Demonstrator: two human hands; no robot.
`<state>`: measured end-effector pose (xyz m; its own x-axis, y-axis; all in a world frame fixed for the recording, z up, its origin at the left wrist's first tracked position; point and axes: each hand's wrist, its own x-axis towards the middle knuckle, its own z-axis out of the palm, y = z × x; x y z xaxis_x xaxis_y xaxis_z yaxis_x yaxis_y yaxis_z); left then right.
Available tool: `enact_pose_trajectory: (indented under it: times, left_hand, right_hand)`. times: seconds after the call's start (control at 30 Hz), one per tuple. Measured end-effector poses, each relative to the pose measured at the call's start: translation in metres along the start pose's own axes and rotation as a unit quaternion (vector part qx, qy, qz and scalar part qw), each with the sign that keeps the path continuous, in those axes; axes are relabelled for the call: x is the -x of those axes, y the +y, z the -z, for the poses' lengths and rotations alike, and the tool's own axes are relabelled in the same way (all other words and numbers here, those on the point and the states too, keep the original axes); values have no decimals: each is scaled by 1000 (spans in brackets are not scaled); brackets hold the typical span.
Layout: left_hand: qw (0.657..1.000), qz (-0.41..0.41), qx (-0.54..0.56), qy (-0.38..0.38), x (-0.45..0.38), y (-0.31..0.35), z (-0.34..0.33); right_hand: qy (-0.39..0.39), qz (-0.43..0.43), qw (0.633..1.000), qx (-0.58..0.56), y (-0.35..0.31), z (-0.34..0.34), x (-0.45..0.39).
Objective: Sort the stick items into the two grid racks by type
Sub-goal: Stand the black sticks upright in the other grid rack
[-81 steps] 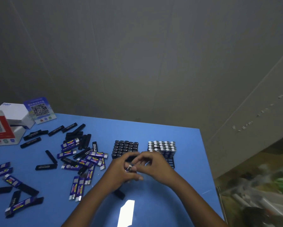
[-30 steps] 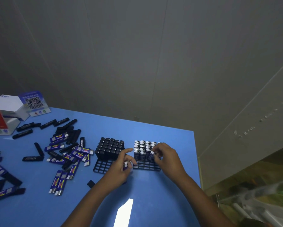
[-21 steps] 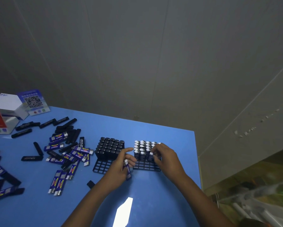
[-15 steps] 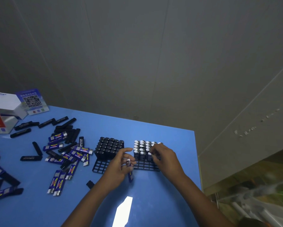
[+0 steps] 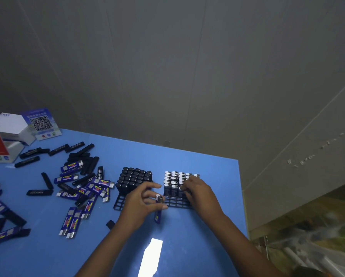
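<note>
Nearest, the left hand pinches 1 blue-labelled stick upright, silver cap up, its long axis near vertical. The open cells of the right rack lie just to its right and slightly farther, so this hand is the nearer one to slot it. The right hand, fingers curled, rests on the glossy silver-capped sticks standing there. Left of it, the left rack holds matte black sticks; loose sticks litter the smooth blue table farther left.

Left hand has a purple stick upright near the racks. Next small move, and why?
Probably carry the purple silver-capped stick in the left hand right, into an empty front cell of the black grid rack of silver-capped sticks: same type, free cells, right hand there.
</note>
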<state>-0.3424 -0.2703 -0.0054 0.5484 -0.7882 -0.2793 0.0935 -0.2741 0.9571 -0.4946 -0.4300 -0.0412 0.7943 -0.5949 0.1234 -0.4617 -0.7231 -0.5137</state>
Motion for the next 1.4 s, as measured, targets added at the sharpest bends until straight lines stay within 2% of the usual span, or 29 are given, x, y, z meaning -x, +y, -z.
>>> enact_pose_trajectory:
  times: [0.13,0.23,0.33,0.43,0.6,0.77,0.93,1.0,1.13,1.27,1.33,1.4]
  left_hand:
    - [1000,5,-9,3,1,1,-1]
    - [1000,5,-18,6,1,1,-3]
    - [999,-5,-39,2,1,4,-11]
    - [997,-20,-75,-17,4,10,-23]
    - [991,-48,-114,-43,4,11,-38]
    - [987,-77,-134,-54,3,9,-44]
    - [972,-101,-204,-64,0,8,-36]
    - [948,-143,-281,-36,-3,7,-28]
    - [857,-219,-465,27,-8,2,-9]
    - [773,-247,-579,78,-15,-11,0]
    - [750,-242,-608,94,-16,-15,0]
    - [741,-237,-621,100,-16,-17,-2]
  right_hand:
    - [-2,-18,1000,-24,-1,6,-1]
    - [15,-74,989,-124,-10,16,0]
    - [3,-138,947,-291,-25,29,4]
    - [-30,-135,919,-369,-35,37,12]
    - [-54,-134,910,-388,-36,39,23]
    - [-59,-139,920,-361,-33,38,28]
    - [-73,-131,927,-344,-28,45,24]
    - [-55,-127,943,-303,-24,49,20]
    - [-17,-86,984,-157,-13,53,15]
    - [-27,-60,996,-53,-4,52,14]
    - [-23,-56,998,-32,-1,49,15]
    - [-13,-52,998,-20,1,46,15]
